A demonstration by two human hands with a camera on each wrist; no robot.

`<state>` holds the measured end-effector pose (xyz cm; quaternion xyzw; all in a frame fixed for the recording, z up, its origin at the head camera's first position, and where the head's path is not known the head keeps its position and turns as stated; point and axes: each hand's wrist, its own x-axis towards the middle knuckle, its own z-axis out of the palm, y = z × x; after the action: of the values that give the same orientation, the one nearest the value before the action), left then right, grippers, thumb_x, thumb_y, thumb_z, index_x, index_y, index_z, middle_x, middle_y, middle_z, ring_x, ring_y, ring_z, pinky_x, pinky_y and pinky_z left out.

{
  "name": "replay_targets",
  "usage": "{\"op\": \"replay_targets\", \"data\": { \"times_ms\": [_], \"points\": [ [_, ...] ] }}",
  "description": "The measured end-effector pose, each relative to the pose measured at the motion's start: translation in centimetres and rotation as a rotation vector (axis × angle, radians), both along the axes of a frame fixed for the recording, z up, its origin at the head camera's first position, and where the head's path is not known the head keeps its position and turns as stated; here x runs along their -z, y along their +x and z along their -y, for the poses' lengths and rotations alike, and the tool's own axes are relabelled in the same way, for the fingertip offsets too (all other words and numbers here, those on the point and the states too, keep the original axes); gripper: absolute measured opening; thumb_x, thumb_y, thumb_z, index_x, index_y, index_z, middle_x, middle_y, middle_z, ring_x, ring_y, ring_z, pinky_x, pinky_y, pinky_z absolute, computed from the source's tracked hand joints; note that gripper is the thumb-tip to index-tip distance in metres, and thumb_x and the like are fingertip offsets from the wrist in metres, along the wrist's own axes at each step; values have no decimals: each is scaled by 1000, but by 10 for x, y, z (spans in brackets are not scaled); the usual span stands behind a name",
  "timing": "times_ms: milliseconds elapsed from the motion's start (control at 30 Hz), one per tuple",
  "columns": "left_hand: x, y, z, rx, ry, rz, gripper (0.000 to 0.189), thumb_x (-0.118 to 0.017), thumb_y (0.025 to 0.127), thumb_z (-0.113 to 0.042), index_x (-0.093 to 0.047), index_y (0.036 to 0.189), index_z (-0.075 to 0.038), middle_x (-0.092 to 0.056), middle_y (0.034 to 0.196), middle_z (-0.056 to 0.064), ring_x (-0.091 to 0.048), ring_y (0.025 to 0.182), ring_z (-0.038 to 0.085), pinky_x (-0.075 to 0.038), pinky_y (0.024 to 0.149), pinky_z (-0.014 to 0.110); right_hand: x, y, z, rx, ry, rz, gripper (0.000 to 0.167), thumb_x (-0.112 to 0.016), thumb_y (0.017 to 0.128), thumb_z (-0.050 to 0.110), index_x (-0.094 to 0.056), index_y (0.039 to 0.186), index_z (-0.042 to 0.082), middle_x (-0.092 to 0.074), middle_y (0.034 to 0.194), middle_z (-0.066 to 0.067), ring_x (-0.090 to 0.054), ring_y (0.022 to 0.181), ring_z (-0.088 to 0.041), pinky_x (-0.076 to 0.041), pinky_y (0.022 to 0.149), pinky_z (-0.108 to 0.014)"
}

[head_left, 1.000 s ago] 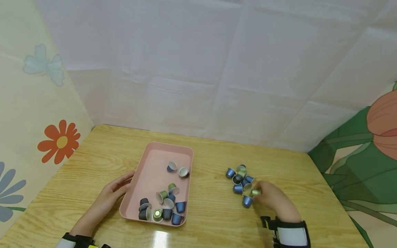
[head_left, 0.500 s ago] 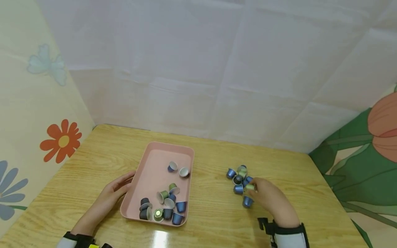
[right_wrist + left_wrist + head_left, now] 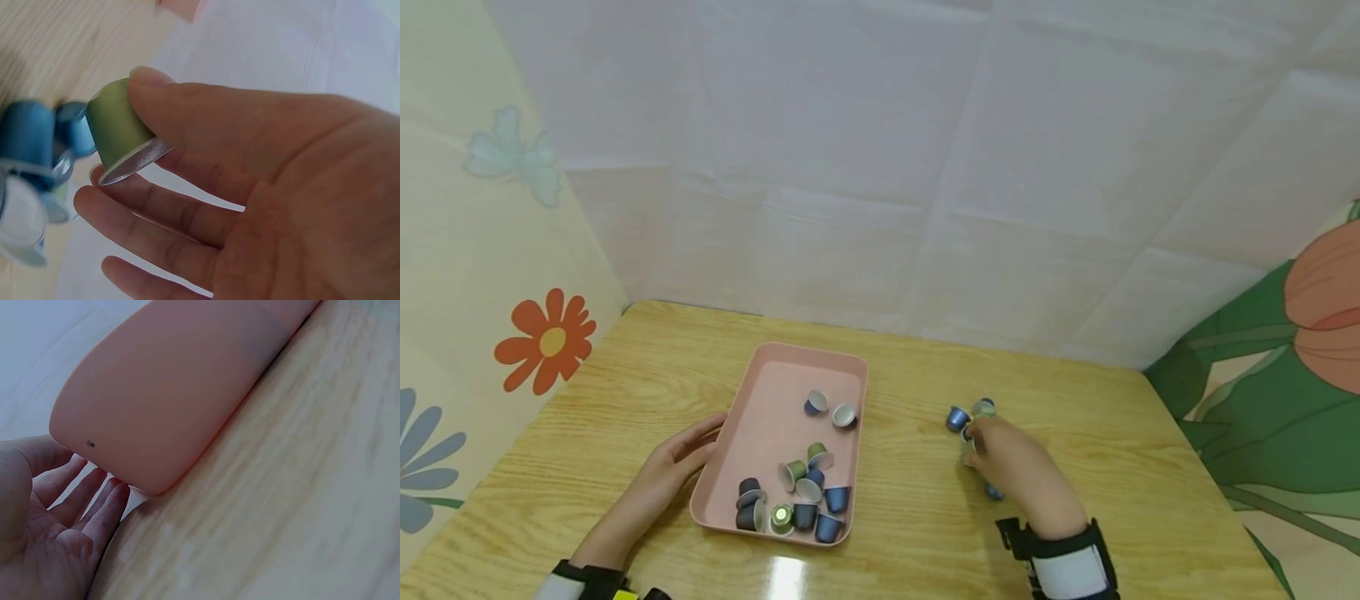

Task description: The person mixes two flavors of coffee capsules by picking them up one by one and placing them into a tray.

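Note:
In the right wrist view a green coffee capsule (image 3: 119, 125) with a silvery lid is pinched between the thumb and fingers of my right hand (image 3: 1011, 462). That hand is over the loose pile of capsules on the table, covering most of it from the head camera. A blue capsule (image 3: 957, 418) shows at the pile's left edge. My left hand (image 3: 662, 475) lies beside the pink tray (image 3: 767, 408), its fingertips at the tray's outer left wall. Several capsules in green, blue and black lie inside the tray, mostly toward its near end.
The wooden table (image 3: 910, 533) runs back to a white cloth backdrop (image 3: 850, 208). Printed flower panels stand at left and right, with an orange flower (image 3: 550, 342) on the left one. Bare tabletop separates tray and pile.
My right hand has moved left and slightly away from me across the pile with the green coffee capsule, hiding more of the other capsules. My left hand and the tray have stayed put.

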<state>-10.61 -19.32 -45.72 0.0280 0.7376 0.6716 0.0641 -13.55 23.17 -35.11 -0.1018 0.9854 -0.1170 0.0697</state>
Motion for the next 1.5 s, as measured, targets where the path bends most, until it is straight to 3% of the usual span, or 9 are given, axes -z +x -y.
{"op": "replay_targets", "data": {
  "times_ms": [100, 367, 733, 1133, 1500],
  "points": [
    [1, 0, 0, 0, 0, -8, 56, -55, 103, -22, -38, 149, 4, -42, 148, 27, -52, 112, -10, -44, 92, 14, -3, 0, 11, -50, 28, -47, 34, -79, 83, 9, -68, 113, -2, -67, 100, -12, -65, 90, -28, -55, 76, -45],
    [2, 0, 2, -2, 5, -24, 55, -55, 103, -21, -39, 148, 5, -43, 146, 28, -52, 112, -10, -44, 92, 13, -9, -3, 39, -136, 48, -93, 31, -80, 82, 6, -66, 109, 1, -57, 88, -5, -56, 74, -17, -51, 63, -32],
    [3, -1, 2, 15, 14, -21, 55, -55, 103, -21, -38, 149, 5, -42, 147, 29, -52, 113, -10, -45, 92, 14, -11, -7, 75, -230, 59, -97, 28, -80, 82, 5, -69, 108, 1, -62, 95, -10, -63, 81, -24, -55, 71, -36],
    [2, -1, 2, 5, -7, -11, 55, -55, 103, -23, -39, 149, 3, -43, 147, 27, -51, 113, -11, -43, 93, 13, -12, -4, 102, -289, 94, -162, 21, -79, 83, 6, -69, 101, 3, -59, 86, -6, -60, 73, -19, -53, 62, -31],
    [2, -1, 2, 7, -21, -17, 55, -55, 103, -24, -39, 149, 2, -43, 148, 25, -50, 114, -11, -42, 93, 13, -11, 2, 123, -393, 169, -232, 24, -80, 83, 7, -70, 104, 4, -65, 90, -7, -63, 77, -18, -55, 66, -29]
  ]
}}
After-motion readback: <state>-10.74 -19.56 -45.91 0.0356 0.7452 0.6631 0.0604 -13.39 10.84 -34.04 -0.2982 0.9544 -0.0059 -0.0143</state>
